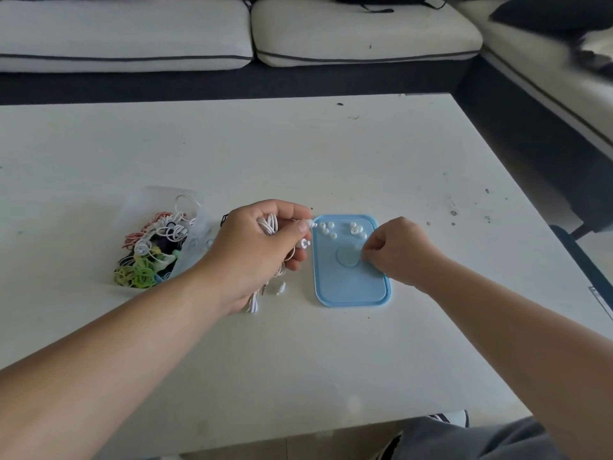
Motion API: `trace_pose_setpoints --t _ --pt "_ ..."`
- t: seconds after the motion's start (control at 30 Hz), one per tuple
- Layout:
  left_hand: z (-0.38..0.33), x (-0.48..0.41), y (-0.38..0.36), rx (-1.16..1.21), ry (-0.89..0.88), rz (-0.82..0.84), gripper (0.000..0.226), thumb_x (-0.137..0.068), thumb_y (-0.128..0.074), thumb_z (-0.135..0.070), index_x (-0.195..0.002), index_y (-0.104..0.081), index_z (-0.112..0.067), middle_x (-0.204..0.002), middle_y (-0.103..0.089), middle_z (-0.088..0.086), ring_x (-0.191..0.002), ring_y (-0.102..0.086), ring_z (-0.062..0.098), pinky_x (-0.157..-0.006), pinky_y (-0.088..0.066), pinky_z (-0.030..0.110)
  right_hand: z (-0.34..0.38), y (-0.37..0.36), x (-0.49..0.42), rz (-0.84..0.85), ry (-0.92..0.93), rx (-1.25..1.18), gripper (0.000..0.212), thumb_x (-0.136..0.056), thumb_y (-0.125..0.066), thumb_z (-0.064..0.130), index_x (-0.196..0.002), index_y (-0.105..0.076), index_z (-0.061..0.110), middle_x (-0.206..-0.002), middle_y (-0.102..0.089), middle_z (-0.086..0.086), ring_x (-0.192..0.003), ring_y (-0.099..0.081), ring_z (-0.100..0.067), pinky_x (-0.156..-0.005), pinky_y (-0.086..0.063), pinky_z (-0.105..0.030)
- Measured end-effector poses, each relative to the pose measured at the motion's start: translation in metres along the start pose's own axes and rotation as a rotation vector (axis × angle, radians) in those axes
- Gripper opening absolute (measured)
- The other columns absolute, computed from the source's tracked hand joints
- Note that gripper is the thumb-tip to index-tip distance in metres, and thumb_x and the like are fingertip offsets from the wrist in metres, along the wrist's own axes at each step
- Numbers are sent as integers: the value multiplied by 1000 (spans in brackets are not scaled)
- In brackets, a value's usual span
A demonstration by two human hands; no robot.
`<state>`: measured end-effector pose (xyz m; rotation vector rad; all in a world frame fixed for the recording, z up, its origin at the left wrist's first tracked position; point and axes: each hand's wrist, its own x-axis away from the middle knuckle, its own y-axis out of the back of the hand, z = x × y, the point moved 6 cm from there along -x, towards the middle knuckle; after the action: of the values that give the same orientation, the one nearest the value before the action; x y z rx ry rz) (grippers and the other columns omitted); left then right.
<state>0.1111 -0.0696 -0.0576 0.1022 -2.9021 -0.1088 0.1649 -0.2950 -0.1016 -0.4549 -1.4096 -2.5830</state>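
Observation:
My left hand (262,240) grips a coiled pair of white wired earphones (269,224), with one earbud (308,223) pinched between thumb and forefinger and the other bud (305,243) sticking out below. Their cable and plug (262,295) trail onto the table under my wrist. A light blue lid (351,287) lies flat just right of that hand, with several small white ear tips (326,229) scattered at its far end. My right hand (398,250) hovers over the lid's right side, its fingertips pinching a small white ear tip (359,247).
A clear plastic bag (159,240) of tangled earphones in white, red, green and dark colours lies left of my left hand. The white table (298,154) has dark specks near its right edge. A pale sofa (232,31) runs along the far side and right.

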Motion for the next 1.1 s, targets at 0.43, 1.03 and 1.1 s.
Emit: trace_pose_setpoints --t 0.43,1.03,1.1 --pt "-5 5 -1 11 -9 37 10 -95 -73 -11 -105 -74 -11 -88 -78 11 -67 -72 21 -68 -62 33 40 5 32 255 7 -735 14 -86 -80 10 -93 -74 -1 -82 -75 -17 -74 -72 -23 -69 -61 -31" --pt "-16 6 4 -20 -85 32 5 -96 -73 -12 -101 -75 -12 -88 -78 12 -68 -75 24 -67 -62 34 66 -3 43 450 83 -1116 23 -78 -74 16 -96 -71 3 -94 -76 -14 -80 -73 -22 -70 -59 -27" --pt "-17 6 4 -23 -90 20 5 -95 -73 -12 -100 -75 -12 -86 -78 11 -67 -75 24 -70 -64 39 67 -3 43 437 98 -1112 22 -80 -74 15 -96 -70 1 -95 -76 -15 -81 -73 -22 -71 -59 -27"
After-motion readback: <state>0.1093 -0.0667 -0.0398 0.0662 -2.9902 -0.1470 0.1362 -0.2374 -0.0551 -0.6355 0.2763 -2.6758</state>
